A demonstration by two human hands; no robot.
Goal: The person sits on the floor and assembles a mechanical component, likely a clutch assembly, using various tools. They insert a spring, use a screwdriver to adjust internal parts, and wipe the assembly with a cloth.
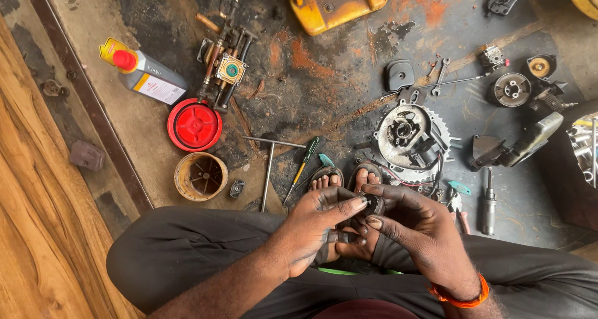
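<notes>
On the oil-blackened floor of a workshop, a person is sitting with knees spread, holding a small dark round part just above their sandalled feet. The left hand is pinching the part from nine o'clock, its fingers closing against the part's edge; the right hand is gripping it from three o'clock, fingers curling round its rim, an orange band sitting on that wrist.

The floor is showing rust-orange stains and grease over a dark mat, with a bare concrete strip at ten o'clock and wood-grain boarding running along the nine o'clock edge. At twelve o'clock from the hands, a toothed flywheel assembly is lying with wires trailing. At eleven o'clock, a T-handle wrench and a green-handled screwdriver are lying near each other. Further out at ten o'clock, a red round cap is sitting just above a tan cup-shaped housing, and a grey oil bottle with a red top is lying on its side. A yellow casing is lying at twelve o'clock by the top edge, and small engine parts and a spanner are lying scattered at one o'clock
</notes>
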